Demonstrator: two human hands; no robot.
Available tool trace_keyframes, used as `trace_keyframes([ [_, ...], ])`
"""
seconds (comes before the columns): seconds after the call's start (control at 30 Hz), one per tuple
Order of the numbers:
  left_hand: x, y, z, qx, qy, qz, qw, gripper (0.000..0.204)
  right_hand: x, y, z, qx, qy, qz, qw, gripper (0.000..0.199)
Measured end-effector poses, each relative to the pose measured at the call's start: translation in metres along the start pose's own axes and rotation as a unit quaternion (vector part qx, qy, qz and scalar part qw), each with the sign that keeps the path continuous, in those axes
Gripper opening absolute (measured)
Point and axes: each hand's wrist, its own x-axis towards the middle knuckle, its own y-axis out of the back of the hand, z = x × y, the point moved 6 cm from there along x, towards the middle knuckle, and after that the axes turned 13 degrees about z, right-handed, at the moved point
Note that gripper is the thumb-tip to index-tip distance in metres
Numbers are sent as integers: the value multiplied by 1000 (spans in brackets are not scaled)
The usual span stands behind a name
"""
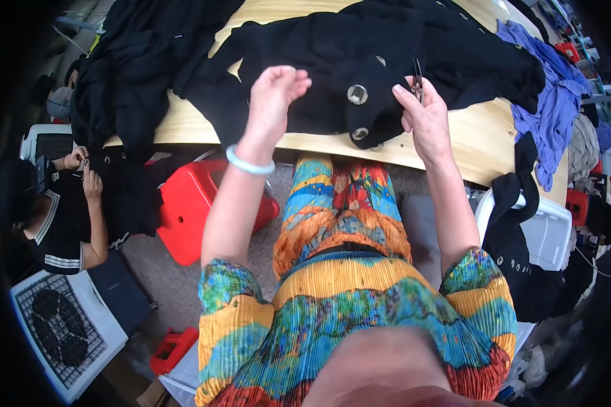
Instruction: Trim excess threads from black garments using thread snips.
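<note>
A black garment (305, 54) lies spread over the wooden table in front of me, with round pale-and-dark patches (357, 95) on it. My left hand (275, 93) is raised over its near left part, the fingers curled together; whether a small thing is pinched in them I cannot make out. In my right hand (424, 115), above the garment's right part, is a pair of thread snips (417, 78), its dark narrow blades pointing away from me. Thumb and fingers close round the handle end of the snips.
More black cloth (136, 68) hangs over the table's left edge, and purple cloth (546, 95) lies at the right. A red stool (190, 210) stands below left. Farther left, a person (68, 210) handles dark cloth beside a white fan unit (68, 332). A white bin (546, 227) stands right.
</note>
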Motion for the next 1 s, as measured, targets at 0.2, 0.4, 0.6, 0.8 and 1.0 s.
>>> trace_keyframes([
  [0.2, -61, -6, -6, 91, -216, 14, 972, 19, 0, 0, 4, 38, -48, -1, 998, 19],
  [0.4, -75, -46, 10, 190, -286, -57, 938, 20, -5, -1, 5, -4, -17, -4, 1000, 17],
  [0.6, -62, -55, -12, 161, -137, -83, 974, 17, -8, -1, 8, -44, 25, -38, 998, 15],
  [0.8, -61, -57, -17, 196, -176, -91, 960, 10, -9, -1, 6, -51, 39, -39, 997, 15],
  [1.0, -82, -55, 8, 283, -489, -23, 825, 3, -11, 2, 12, -53, 21, -12, 998, 16],
])
